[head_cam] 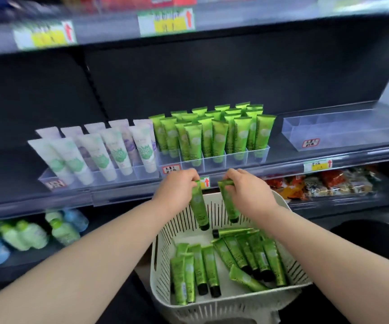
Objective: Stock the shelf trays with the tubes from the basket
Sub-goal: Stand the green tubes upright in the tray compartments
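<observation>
A dark shelf [212, 157] carries a clear tray [214, 157] packed with upright green tubes. Below, a white basket [165, 272] holds more tubes [226, 265]. Above it, each hand, left [177, 188] and right [247, 190], pinches one green tube cap-down.

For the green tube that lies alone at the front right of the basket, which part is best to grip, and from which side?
Grip the lone green tube around its round middle, probably coming from above. It lies flat and apart from the row behind it, flat crimped end up-left. The basket wall blocks a side approach.
</observation>
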{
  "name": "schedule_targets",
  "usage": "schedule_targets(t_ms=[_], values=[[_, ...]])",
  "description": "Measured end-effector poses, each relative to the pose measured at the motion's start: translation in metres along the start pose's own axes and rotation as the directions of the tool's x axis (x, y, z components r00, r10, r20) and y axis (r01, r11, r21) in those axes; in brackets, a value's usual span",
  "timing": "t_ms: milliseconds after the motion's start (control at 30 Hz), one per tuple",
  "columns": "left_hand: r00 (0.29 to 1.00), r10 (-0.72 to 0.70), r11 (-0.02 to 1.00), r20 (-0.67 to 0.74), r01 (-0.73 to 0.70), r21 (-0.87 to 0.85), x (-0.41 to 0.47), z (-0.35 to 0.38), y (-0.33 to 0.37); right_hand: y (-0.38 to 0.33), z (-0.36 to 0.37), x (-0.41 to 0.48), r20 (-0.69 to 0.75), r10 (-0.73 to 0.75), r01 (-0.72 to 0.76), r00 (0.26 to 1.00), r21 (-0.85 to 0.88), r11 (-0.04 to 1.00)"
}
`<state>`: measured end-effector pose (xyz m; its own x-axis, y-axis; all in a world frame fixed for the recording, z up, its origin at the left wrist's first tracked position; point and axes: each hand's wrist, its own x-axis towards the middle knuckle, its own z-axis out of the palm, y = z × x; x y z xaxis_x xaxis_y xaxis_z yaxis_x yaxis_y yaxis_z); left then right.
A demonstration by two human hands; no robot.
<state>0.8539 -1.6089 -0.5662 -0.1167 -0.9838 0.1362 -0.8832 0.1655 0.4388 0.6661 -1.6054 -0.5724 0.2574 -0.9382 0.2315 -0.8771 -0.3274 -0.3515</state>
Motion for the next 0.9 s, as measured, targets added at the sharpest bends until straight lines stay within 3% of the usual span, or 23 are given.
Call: schedule_targets(t_ms=[300, 467, 900], values=[[0.947, 0.01, 0.989, -0.322, 0.039, 0.145, 0.023, -0.089, 0.005, -0.044, -0.039, 0.037, -0.164, -0.102, 0.102, 0.981, -0.009, 0.995], [0.912, 0.015, 0.99, -0.409, 0.045, 0.136, 0.047, -0.113, 0.003, -0.057, -0.05, 0.058, -0.216, -0.14, 0.14, 0.966, -0.013, 0.99], [0.964, -0.026, 0.927, -0.265, 0.122, 0.354, 0.108, -0.111, -0.025, -0.071, -0.049, 0.099, -0.234, -0.207, 0.195, 0.95, -0.072, 0.978]])
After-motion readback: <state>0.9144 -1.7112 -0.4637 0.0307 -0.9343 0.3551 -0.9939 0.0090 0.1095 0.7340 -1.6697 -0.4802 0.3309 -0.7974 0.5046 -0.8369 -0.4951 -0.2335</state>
